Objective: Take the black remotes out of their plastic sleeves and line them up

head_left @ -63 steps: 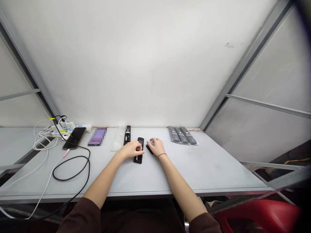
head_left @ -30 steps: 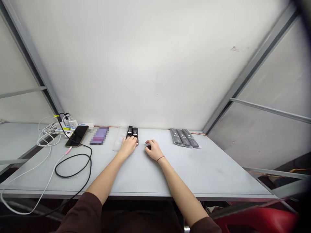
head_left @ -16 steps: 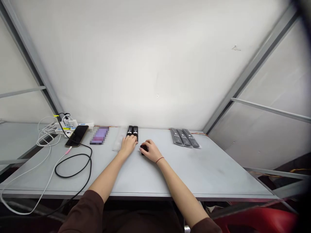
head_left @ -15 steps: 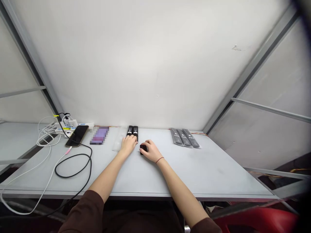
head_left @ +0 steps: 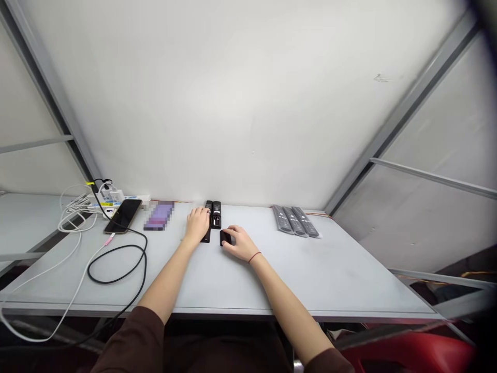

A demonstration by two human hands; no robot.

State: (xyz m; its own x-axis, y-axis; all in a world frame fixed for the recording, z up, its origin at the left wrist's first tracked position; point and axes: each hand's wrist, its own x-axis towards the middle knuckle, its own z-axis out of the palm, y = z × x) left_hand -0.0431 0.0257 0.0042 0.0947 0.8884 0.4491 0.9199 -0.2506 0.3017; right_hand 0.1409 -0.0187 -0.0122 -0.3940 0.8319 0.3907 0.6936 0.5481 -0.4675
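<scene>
Two black remote controls lie side by side near the back wall. My left hand (head_left: 198, 225) is closed on the left edge of the left remote control (head_left: 207, 235), its fingers curled over the upper part. Beside it, the right remote control (head_left: 216, 207) lies back up with a label and an uncovered battery compartment (head_left: 216, 221). My right hand (head_left: 241, 243) grips a small black battery cover (head_left: 225, 238) between thumb and fingers, at the table surface just right of the remotes.
Several wrapped remotes (head_left: 297, 221) lie at the back right. On the left are a dark phone (head_left: 123, 216), a blurred purple item (head_left: 159, 215), a power strip (head_left: 135, 199), white cables (head_left: 73, 217) and a looped black cable (head_left: 116, 249). The table's front edge (head_left: 233, 311) runs below my forearms.
My left hand has shifted left and up, uncovering the right remote's battery compartment and the left remote's lower end. My right hand moved slightly left with the battery cover.
</scene>
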